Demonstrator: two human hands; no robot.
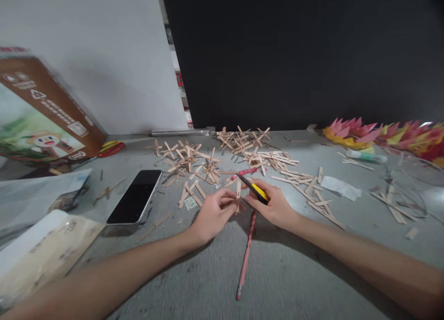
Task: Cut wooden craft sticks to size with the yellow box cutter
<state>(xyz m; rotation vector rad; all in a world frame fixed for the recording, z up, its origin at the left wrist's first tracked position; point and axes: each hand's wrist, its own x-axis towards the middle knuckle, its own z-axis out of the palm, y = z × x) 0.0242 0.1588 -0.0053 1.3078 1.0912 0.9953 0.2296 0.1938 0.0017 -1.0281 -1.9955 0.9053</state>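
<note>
Grey table (173, 278) carries everything before me. Heaps of wooden sticks (187, 159) lie beyond my hands, probably so they are within reach. The phone (135, 197) rests at left, maybe for its safety. My right hand (277, 206) is wrapped around a cutter (259, 193), its tip pointing away from me. My left hand (212, 217) pinches one stick (238, 189) near the cutter, seemingly to hold it steady.

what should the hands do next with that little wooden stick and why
I'd probably shift the left hand a little lower on the wooden stick before cutting: the right hand holds a yellow-and-black tool, apparently a cutter, its tip near the stick's upper end, while the left hand pinches just below. Whether they touch is unclear.
</note>
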